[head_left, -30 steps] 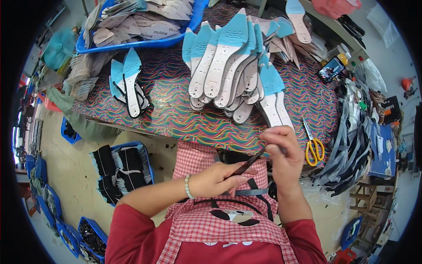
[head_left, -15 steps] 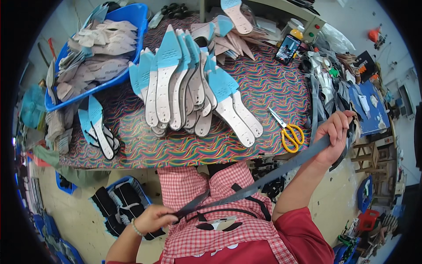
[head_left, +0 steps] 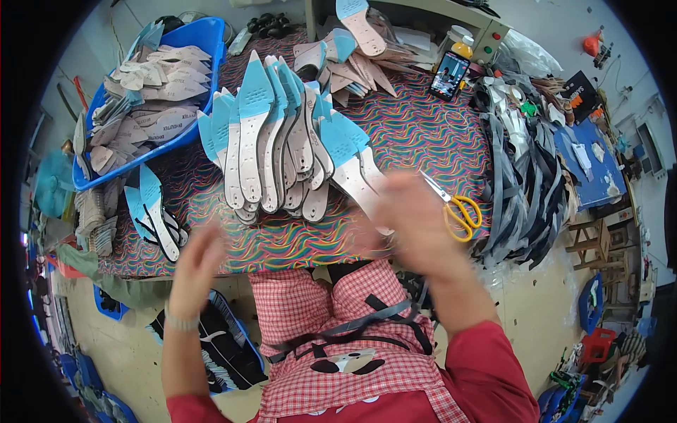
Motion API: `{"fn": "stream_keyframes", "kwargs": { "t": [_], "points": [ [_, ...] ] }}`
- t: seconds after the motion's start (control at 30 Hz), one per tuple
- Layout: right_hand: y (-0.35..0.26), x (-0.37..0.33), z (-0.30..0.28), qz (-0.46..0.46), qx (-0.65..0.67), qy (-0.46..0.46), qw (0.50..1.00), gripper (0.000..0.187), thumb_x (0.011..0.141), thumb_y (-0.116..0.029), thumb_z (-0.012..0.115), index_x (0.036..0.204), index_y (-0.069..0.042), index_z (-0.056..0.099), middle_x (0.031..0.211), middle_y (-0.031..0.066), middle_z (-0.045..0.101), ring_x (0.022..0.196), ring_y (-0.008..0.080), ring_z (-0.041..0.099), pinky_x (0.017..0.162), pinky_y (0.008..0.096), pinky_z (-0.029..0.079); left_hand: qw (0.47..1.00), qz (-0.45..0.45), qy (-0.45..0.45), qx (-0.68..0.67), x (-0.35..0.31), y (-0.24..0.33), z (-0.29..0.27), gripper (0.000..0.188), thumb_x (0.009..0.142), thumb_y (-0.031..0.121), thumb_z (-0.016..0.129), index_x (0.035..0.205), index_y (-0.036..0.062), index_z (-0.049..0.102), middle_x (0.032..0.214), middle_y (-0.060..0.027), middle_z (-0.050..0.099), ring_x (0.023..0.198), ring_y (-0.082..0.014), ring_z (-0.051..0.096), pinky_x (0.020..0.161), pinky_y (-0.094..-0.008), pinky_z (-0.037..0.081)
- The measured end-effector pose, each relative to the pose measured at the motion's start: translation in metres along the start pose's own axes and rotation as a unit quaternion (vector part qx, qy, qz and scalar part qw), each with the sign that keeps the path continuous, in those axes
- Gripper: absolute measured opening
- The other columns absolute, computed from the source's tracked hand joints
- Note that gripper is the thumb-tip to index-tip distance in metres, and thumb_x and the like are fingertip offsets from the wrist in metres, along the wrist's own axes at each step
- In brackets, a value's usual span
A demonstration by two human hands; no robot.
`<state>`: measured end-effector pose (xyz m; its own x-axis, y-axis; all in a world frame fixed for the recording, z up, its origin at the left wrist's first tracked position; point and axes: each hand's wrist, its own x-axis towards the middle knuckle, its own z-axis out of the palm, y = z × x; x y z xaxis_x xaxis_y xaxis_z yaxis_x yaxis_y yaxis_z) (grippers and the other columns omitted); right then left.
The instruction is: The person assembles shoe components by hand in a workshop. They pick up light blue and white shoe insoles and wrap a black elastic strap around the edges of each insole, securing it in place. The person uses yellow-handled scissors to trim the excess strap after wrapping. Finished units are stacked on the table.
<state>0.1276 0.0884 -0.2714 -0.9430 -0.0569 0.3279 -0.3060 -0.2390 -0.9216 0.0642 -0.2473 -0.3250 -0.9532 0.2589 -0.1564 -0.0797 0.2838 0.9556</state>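
My right hand, smeared by motion, is over the lower ends of two blue-and-white insoles on the table; its fingers cannot be made out. My left hand, also blurred, hovers by the table's front edge, below a small group of insoles with black strips. Across my lap, on the checked apron, lies a long dark grey strip. A large fanned pile of blue-and-white insoles lies between the hands, farther back. Yellow-handled scissors rest right of my right hand.
A blue basket of insole pieces stands at the far left. Grey and black strips hang over the table's right end. A phone leans near a bottle at the back. Below the table sits a bin of black pieces.
Both hands have let go of the dark strip, which now lies on my lap. The right hand moved left over the insoles, and the left hand rose toward the table edge.
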Motion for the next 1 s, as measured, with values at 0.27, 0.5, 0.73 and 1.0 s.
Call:
{"fn": "stream_keyframes", "kwargs": {
  "t": [0.27,0.5,0.73,1.0],
  "points": [
    [0.160,0.082,0.052,-0.300,-0.432,-0.072,0.847,0.013,0.079,-0.009,0.061,0.091,-0.004,0.058,0.088,0.0133,0.062,0.087,0.0313,0.061,0.090,0.0420,0.047,0.889,0.181,0.124,0.402,0.152,0.024,0.044,0.080,0.075,0.037,0.075,0.137,0.0025,0.039,0.107,-0.0197,0.053,0.084,-0.0247,0.056,0.072,-0.0334,0.048],
    [0.160,0.071,0.050,-0.301,-0.435,-0.033,0.848,0.014,0.077,-0.005,0.053,0.090,-0.005,0.056,0.083,0.0101,0.060,0.086,0.0269,0.061,0.100,0.0417,0.043,0.982,0.031,-0.117,-0.148,0.147,0.046,-0.007,0.070,0.087,0.026,0.059,0.141,-0.0029,0.026,0.116,-0.0156,0.057,0.057,-0.0061,0.049,0.045,-0.0161,0.039],
    [0.123,0.062,0.052,-0.097,-0.239,-0.057,0.964,0.016,0.088,-0.010,0.054,0.100,0.000,0.057,0.084,0.0118,0.061,0.083,0.0243,0.062,0.087,0.0349,0.048,0.917,0.145,-0.160,-0.334,0.095,0.114,0.006,0.044,0.096,0.028,0.050,0.127,-0.0024,0.042,0.088,-0.0072,0.053,0.061,-0.0116,0.052,0.051,-0.0212,0.047],
    [0.053,-0.035,0.036,0.067,-0.009,-0.088,0.994,0.010,0.087,-0.007,0.059,0.095,-0.002,0.064,0.086,0.0072,0.062,0.082,0.0150,0.061,0.074,0.0288,0.047,0.980,0.072,-0.088,-0.164,-0.012,0.046,0.091,0.031,0.082,0.004,0.064,0.111,-0.0016,0.060,0.099,-0.0056,0.066,0.090,-0.0129,0.062,0.082,-0.0278,0.048]
  ]
}}
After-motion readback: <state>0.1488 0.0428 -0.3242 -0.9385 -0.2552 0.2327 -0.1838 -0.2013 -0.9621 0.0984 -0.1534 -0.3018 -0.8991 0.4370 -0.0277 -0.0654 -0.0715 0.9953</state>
